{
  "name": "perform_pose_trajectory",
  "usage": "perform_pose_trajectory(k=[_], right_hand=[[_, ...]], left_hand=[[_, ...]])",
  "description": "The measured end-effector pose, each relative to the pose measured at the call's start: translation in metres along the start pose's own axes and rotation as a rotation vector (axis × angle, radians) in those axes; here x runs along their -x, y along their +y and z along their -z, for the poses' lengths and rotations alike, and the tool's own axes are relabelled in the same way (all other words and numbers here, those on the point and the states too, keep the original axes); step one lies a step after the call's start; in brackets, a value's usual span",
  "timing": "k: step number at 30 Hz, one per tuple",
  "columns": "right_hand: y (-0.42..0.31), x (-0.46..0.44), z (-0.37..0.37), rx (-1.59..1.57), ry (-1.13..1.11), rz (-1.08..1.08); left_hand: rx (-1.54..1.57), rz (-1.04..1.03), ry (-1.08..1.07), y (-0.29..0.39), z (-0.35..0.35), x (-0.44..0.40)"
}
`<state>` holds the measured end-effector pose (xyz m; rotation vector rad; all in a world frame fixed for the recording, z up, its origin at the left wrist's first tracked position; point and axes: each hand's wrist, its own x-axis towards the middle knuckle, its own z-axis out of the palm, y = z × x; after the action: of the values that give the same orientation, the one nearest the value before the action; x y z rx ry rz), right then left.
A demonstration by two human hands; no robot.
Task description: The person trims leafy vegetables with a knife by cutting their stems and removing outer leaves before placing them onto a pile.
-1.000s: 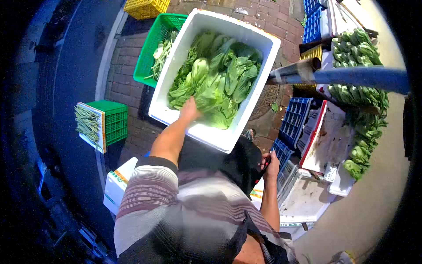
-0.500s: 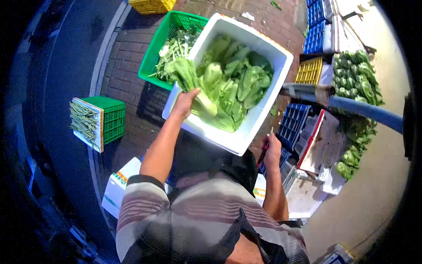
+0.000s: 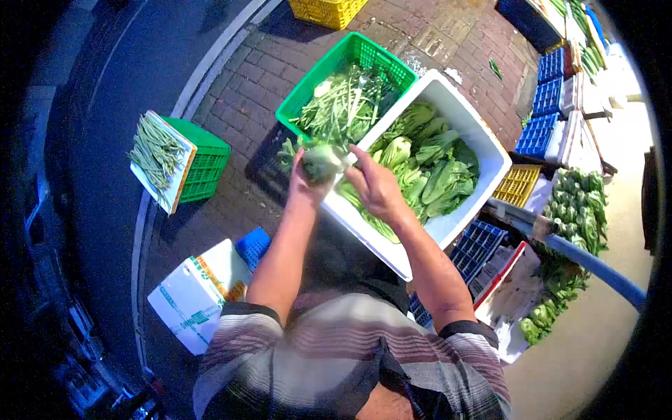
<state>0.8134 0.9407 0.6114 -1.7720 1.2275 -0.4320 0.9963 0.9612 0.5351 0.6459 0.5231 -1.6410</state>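
A leafy green vegetable (image 3: 322,162), blurred by motion, is gripped in my left hand (image 3: 311,185) near the front corner of the green basket. Right beside its cut end is my right hand (image 3: 378,187), fingers closed; whatever it grips is too blurred to make out. To the right, a white foam box (image 3: 488,142) holds several leafy green heads (image 3: 444,183). The green basket (image 3: 297,105) behind my hands contains loose stalks and trimmings (image 3: 339,105).
Green beans (image 3: 157,155) lie on a white lid against a green crate (image 3: 207,161) at left. A closed white box (image 3: 183,304) stands lower left, a yellow crate (image 3: 329,10) at the top. Blue crates (image 3: 537,134), stacked greens (image 3: 577,210) and a blue pole (image 3: 595,269) are at right.
My left hand has lifted the vegetable out of the white box toward the green basket. My right hand has come up from low on the right to meet it. The view has shifted.
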Motion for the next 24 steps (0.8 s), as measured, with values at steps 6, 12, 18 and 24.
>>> perform_pose_trajectory(k=[6, 12, 18, 24], right_hand=[[-0.01, -0.009, -0.01, 0.146, -0.194, 0.028], [-0.002, -0.01, -0.007, 0.174, -0.289, 0.092], [0.002, -0.006, -0.005, 0.165, -0.286, 0.11], [0.002, -0.004, -0.002, 0.209, -0.324, 0.127]], left_hand=[[-0.088, 0.048, 0.015, 0.012, 0.024, -0.003], [-0.146, 0.102, 0.072, 0.011, 0.027, -0.001], [-0.192, 0.153, 0.133, 0.013, 0.035, -0.007], [-0.278, 0.184, 0.168, 0.007, 0.027, -0.005]])
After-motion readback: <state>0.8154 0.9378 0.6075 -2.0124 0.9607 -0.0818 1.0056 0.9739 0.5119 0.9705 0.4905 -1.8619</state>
